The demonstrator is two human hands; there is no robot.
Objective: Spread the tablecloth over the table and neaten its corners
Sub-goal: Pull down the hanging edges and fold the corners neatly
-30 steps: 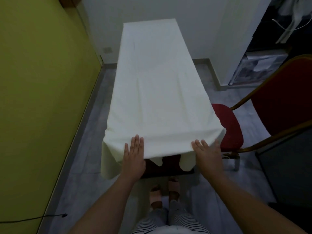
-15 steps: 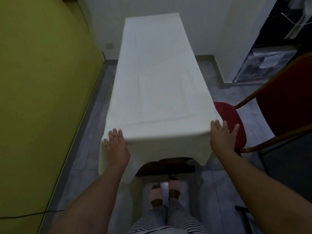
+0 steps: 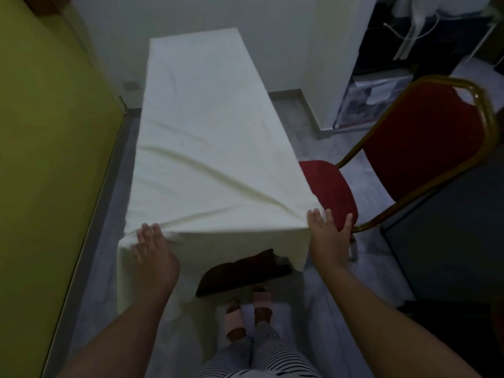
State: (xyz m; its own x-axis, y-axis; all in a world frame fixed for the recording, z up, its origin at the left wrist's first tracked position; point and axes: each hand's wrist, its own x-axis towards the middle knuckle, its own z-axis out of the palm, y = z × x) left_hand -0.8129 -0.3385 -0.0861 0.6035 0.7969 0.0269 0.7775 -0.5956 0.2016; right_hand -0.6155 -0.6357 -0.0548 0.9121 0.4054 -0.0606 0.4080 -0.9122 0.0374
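Note:
A white tablecloth [image 3: 207,148] covers a long narrow table that runs away from me. My left hand [image 3: 155,255] lies flat on the near-left corner, where the cloth bunches in small folds. My right hand [image 3: 327,238] presses the near-right corner with its fingers spread. Long diagonal creases run from the right corner across the cloth toward the left edge. The cloth hangs lower at the near left than at the near right. A dark red surface [image 3: 245,271] shows beneath the near hem.
A red chair with a gold frame [image 3: 425,137] stands close to the table's right side. A yellow-green wall [image 3: 49,159] lines the narrow left aisle. A clear storage box [image 3: 373,99] sits at the back right and a dark cabinet [image 3: 450,227] at the right. My feet [image 3: 248,315] are at the table's end.
Both hands slid outward from the middle of the near edge to its two corners. Diagonal creases have formed toward the right corner, and the near hem now hangs skewed.

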